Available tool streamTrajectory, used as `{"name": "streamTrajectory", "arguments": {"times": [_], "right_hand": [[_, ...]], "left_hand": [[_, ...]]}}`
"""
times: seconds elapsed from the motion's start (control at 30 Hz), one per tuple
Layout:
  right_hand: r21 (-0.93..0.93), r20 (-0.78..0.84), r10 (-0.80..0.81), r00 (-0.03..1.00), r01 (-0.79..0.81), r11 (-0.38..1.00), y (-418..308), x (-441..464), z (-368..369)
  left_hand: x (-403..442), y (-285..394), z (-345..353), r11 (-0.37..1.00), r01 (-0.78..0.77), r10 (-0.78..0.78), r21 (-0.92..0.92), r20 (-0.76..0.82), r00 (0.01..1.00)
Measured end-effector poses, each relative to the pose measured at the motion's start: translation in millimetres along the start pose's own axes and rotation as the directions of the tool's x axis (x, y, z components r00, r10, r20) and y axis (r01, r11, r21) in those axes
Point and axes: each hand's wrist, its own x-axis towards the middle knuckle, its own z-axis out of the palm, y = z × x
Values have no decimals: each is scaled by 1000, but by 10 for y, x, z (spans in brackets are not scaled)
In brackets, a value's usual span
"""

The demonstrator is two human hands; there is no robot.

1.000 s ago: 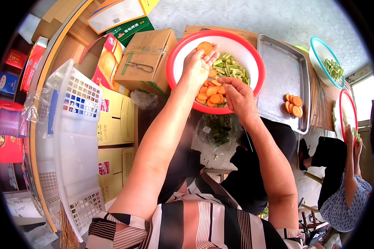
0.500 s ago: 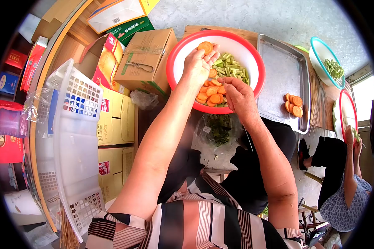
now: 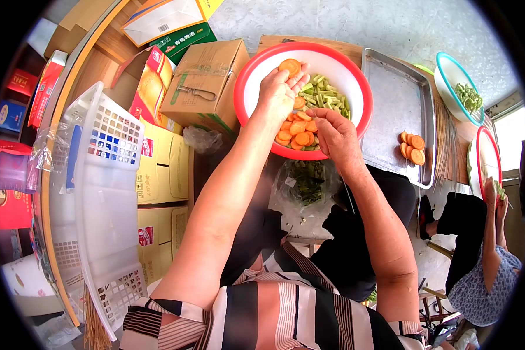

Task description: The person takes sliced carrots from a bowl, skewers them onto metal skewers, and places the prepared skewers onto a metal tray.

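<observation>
Fingers and thumb of left hand (image 3: 279, 90) hold 1 carrot slice (image 3: 290, 67) between them; right hand (image 3: 336, 135) pinched closed

Orange round carrot slice (image 3: 289, 67), underside concealed at left fingers (image 3: 301, 80), right fingers (image 3: 328, 118), pinch contents indeterminate, dark green leaves (image 3: 310, 182) below them, obscured by clear crinkled plastic bag (image 3: 284, 188).

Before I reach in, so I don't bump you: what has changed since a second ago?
The left hand and its carrot slice edged slightly right; a pale thing at the lower left edge moved up. No grip visibly changed. The right hand, basin and tray stayed put.
</observation>
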Motion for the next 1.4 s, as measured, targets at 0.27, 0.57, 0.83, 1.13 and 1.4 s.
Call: {"name": "streamTrajectory", "arguments": {"times": [0.27,0.57,0.83,1.13,1.4], "right_hand": [[10,-2,-17,1000,17,1000,18,6,3],[-43,-59,-42,997,40,998,44,1,51],[-44,-66,-29,997,26,999,6,25,53],[9,-68,-21,997,22,1000,23,64,55],[77,-23,-81,996,82,994,6,65,98]], "left_hand": [[-52,13,64,998,5,-5,58,0,1000],[-59,-21,94,994,-13,15,109,-16,1000],[-83,-44,57,992,48,-51,114,29,998],[-112,-49,80,987,24,-33,160,55,998],[-65,-4,97,967,99,-88,-235,57,994]]}}
